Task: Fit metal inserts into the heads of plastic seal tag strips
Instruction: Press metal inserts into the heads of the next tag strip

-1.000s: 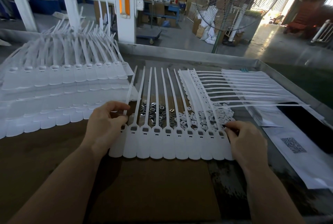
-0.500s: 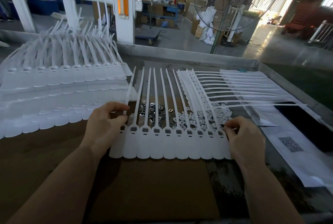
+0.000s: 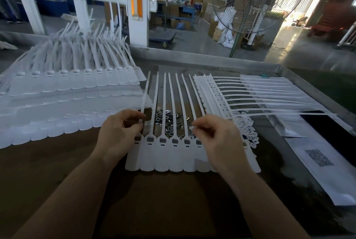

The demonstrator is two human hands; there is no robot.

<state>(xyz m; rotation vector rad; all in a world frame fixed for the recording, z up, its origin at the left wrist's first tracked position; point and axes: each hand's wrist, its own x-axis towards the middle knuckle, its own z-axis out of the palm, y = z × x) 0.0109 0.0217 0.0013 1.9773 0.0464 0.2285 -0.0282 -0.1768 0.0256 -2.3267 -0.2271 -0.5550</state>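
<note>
A joined row of white seal tag strips [image 3: 169, 158] lies flat on the brown table, heads toward me, tails pointing away. My left hand [image 3: 119, 134] pinches the tail of the leftmost strip just above its head. My right hand [image 3: 215, 138] hovers over the row's right half, thumb and forefinger pinched together on something small and pale that I cannot make out. Under the tails lies a heap of small metal inserts [image 3: 169, 121]. Small white plastic caps [image 3: 248, 133] are piled to its right.
Stacked rows of strips [image 3: 63, 102] fill the left of the table. Another strip row [image 3: 250, 94] lies sideways at the right over papers [image 3: 316, 159] and a black sheet [image 3: 331, 129]. A raised metal rim [image 3: 212, 57] bounds the far edge. A fan [image 3: 248, 2] stands beyond.
My right hand has moved left from the row's right end to above its middle and lifted slightly. My left hand stays on the leftmost strip.
</note>
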